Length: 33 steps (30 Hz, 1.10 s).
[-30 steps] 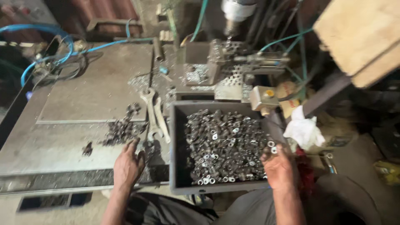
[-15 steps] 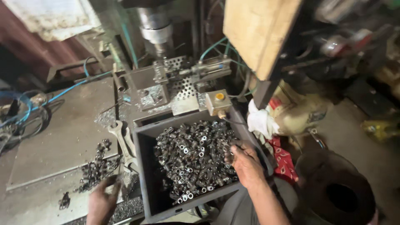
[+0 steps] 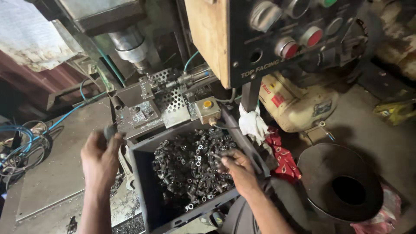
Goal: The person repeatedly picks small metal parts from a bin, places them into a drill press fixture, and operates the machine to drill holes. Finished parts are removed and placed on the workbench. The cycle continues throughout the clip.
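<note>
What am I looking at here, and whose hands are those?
The picture comes from a camera worn on a person's head, looking down, so both hands are that person's own. The right hand reaches into a dark bin heaped with small metal parts, its fingers pinching what seems to be one of them. The left hand is raised beside the bin near the machine's work fixture; it seems to grip something small and dark, too blurred to name. Above hangs a drill-like spindle. At upper right is a control panel with round buttons. A white rag and a red cloth lie right of the bin, and metal shavings litter the steel table.
</note>
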Each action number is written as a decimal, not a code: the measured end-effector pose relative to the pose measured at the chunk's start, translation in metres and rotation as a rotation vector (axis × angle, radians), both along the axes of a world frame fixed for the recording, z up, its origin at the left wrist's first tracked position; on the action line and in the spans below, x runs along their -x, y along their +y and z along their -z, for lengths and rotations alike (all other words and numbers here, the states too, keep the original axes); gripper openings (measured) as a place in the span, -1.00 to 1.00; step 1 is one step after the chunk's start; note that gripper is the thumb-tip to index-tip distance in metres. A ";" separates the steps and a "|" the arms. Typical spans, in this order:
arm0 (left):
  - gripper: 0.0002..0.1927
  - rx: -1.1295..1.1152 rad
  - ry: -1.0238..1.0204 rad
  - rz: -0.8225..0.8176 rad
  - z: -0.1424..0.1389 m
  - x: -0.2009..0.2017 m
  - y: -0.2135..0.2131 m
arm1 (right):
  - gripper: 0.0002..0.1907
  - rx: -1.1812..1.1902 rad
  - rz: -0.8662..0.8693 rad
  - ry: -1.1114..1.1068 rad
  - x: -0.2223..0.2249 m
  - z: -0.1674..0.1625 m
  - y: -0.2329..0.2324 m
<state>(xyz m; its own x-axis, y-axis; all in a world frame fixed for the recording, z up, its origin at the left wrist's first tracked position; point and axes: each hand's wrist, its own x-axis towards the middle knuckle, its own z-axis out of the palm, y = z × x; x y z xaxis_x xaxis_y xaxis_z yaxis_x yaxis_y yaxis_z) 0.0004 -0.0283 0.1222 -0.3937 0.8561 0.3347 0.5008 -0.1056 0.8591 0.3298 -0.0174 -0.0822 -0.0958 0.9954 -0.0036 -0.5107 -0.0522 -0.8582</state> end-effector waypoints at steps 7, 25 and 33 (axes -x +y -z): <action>-0.76 -0.104 0.865 -0.065 -0.059 -0.040 0.062 | -0.88 -0.163 -0.087 -0.095 0.012 -0.006 -0.008; -0.68 0.047 0.087 0.144 0.047 0.006 0.043 | -0.87 -0.016 -0.116 -0.078 0.012 -0.021 -0.009; -0.65 0.215 -0.026 0.035 0.195 0.002 -0.075 | -0.78 -0.157 -0.049 -0.085 0.081 -0.082 0.075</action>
<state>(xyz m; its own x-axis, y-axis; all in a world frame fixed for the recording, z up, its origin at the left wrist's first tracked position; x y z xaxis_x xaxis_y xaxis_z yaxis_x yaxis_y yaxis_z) -0.0012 -0.1036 -0.0733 -0.3682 0.9202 0.1332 0.4778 0.0643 0.8761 0.2490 0.0576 -0.0007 -0.1505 0.9784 0.1418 -0.4358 0.0631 -0.8979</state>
